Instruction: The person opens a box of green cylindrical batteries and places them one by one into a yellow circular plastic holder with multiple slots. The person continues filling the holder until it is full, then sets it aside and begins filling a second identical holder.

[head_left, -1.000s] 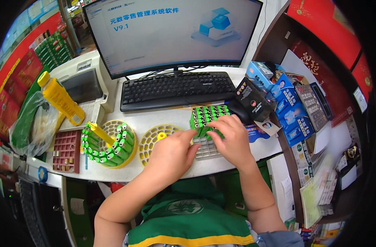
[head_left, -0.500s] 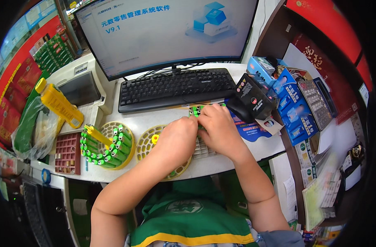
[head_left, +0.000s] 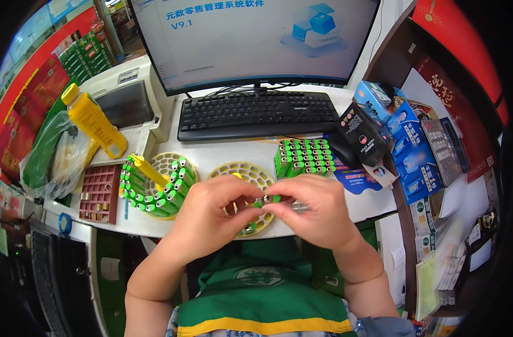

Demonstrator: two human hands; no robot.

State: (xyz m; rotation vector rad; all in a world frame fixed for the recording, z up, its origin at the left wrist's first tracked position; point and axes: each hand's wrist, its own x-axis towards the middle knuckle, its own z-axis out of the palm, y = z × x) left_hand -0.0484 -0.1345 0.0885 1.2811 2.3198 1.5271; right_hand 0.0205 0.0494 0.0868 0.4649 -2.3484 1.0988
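Note:
My left hand point(head_left: 218, 212) and my right hand point(head_left: 317, 211) meet fingertip to fingertip over the near desk edge. Both are closed in a pinch around small green tubes point(head_left: 275, 198) with silvery ends; the fingers partly cover them. Below and behind the hands lies a round yellow holder point(head_left: 214, 171) with many holes and at least one green tube point(head_left: 249, 228) at its near side. Just beyond my right hand stands a block of upright green tubes point(head_left: 305, 156) in rows. Left of my left hand, a second yellow holder point(head_left: 165, 163) with a central handle carries a ring of green tubes.
A black keyboard point(head_left: 256, 116) lies below the monitor point(head_left: 251, 50), with a mouse point(head_left: 344, 149) beside it. Boxes point(head_left: 405, 146) and a calculator point(head_left: 436, 150) crowd the right. At left are a yellow bottle point(head_left: 96, 123), a plastic bag point(head_left: 49, 157) and a red compartment tray point(head_left: 101, 185).
My hands have come back from the block of tubes toward my body and now hold green tubes between them. The block, hidden before, is in plain sight. The whole view has shifted slightly.

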